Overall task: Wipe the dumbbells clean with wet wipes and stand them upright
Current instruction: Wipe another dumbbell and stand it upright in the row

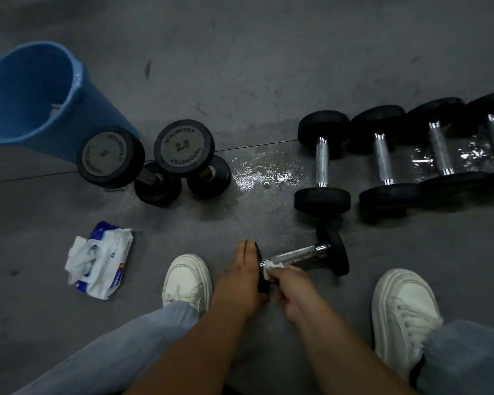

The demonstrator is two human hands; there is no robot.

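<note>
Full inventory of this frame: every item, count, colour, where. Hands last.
bin: 1, blue, top left, white scrap inside
upright dumbbells: 2, black, beside the bin, marked 5 and 2.5
lying dumbbells: 4, black with chrome handles, row at right
held dumbbell: 1, black and chrome, between the shoes
wipes pack: 1, white and blue, floor at left, open
wipe: 1, white, on the held dumbbell's handle
wet patch: 1, shiny, floor between the two dumbbell groups
shoes: 2, white, bottom
trouser legs: 2, pale blue, bottom
left hand: grips the held dumbbell's near plate
right hand: pinches the wipe
</note>
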